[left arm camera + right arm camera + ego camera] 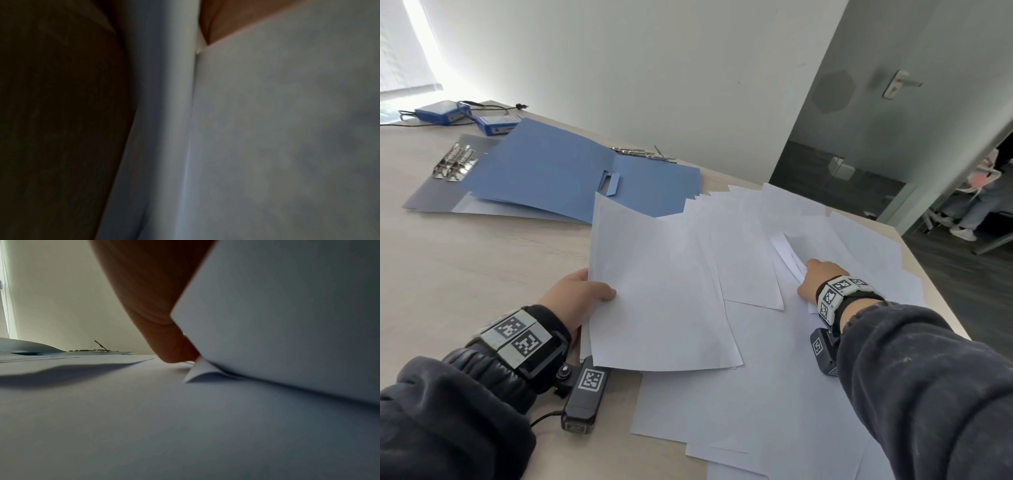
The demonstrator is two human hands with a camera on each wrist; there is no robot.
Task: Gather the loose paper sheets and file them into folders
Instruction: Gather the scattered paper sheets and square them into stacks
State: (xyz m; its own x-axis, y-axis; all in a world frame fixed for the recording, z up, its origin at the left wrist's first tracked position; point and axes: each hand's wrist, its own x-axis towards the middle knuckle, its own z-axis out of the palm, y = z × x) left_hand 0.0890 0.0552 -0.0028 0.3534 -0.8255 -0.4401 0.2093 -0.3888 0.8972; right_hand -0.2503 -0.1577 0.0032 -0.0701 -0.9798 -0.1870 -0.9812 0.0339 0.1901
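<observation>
My left hand (pixel 582 294) grips a gathered stack of white sheets (pixel 654 291) by its left edge, thumb on top; the stack tilts up off the table. In the left wrist view the stack (pixel 287 129) fills the frame. Several loose sheets (pixel 756 394) lie spread over the right half of the table. My right hand (pixel 813 277) reaches into them and pinches the lifted edge of one sheet (pixel 789 251); in the right wrist view a finger (pixel 164 321) presses against this raised sheet (pixel 287 321). Open blue folders (pixel 551 171) with metal clips (pixel 453 162) lie at the back left.
Two blue boxes (pixel 443 111) with cables sit at the far left corner. The wooden table (pixel 465 257) ends close on the right, beside a glass door (pixel 893 120). A seated person (pixel 979 205) is beyond it.
</observation>
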